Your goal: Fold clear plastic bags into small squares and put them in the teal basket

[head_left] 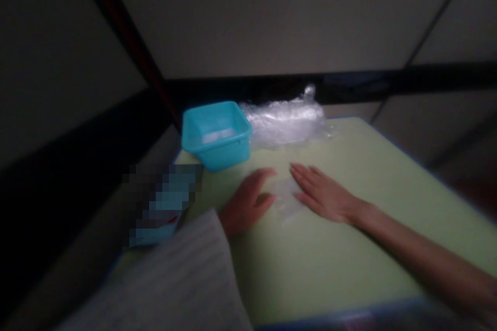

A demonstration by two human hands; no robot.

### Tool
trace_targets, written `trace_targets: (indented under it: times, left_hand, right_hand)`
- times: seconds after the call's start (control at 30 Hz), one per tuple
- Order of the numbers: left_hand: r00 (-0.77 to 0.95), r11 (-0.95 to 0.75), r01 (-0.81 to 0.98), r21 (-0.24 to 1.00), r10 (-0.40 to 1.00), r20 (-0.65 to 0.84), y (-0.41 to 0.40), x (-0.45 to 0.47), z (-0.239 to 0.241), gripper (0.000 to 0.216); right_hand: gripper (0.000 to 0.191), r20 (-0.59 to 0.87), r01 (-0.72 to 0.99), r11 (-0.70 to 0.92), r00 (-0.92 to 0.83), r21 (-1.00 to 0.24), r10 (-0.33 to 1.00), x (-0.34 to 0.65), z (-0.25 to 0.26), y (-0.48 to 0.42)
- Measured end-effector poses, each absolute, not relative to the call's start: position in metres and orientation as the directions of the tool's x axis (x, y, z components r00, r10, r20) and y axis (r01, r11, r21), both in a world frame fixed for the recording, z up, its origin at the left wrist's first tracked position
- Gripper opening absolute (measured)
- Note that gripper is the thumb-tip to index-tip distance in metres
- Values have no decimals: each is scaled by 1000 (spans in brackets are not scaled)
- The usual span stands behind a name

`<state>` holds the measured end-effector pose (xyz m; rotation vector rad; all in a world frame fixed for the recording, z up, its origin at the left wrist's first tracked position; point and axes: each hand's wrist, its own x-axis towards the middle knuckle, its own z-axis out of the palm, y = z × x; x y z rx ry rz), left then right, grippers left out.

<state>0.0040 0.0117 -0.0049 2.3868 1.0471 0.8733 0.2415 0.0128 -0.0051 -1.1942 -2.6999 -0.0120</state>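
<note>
A small clear plastic bag (286, 197) lies flat on the yellow-green table between my hands. My right hand (320, 194) rests palm down over its right side, fingers stretched out and thumb apart. At its left edge is my left hand (248, 201), with thumb and fingers spread and a gap between them. Whether the left fingertips touch the bag I cannot tell. The picture is dim and slightly blurred, so the bag's contents, if any, cannot be made out.
A turquoise plastic basket (227, 158) stands at the table's back left, with something whitish inside. Beside it lies a heap of clear plastic wrapping (287, 121). A pixelated bluish item (166, 207) is at the left edge. The table (349, 269) has a blue rim; a wall rises behind.
</note>
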Motion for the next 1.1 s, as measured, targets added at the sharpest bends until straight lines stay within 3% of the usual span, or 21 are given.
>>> trace_targets:
  times: [0.1, 0.2, 0.43, 0.6, 0.77, 1.1]
  left_hand:
    - [550, -705, 528, 473, 708, 442, 5, 17, 3, 37]
    - [623, -743, 568, 355, 670, 404, -5, 42, 13, 49]
    - [592, -617, 747, 247, 787, 175, -17, 90, 12, 75]
    - [534, -559, 805, 197, 829, 168, -19, 89, 4, 86]
    - [547, -589, 789, 175, 803, 236, -21, 82, -3, 83]
    - [548, -571, 805, 159, 819, 171, -28, 69, -1, 72]
  right_hand:
    - [59, 167, 739, 670, -653, -76, 739, 242, -8, 15]
    - [56, 160, 726, 682, -665, -89, 729, 242, -10, 19]
    - [65, 109, 697, 717, -711, -26, 695, 245, -14, 22]
    - [57, 96, 701, 713, -710, 1, 698, 243, -13, 20]
    - [55, 124, 716, 697, -689, -34, 714, 243, -11, 20]
    - [56, 165, 754, 654, -639, -59, 752, 245, -10, 16]
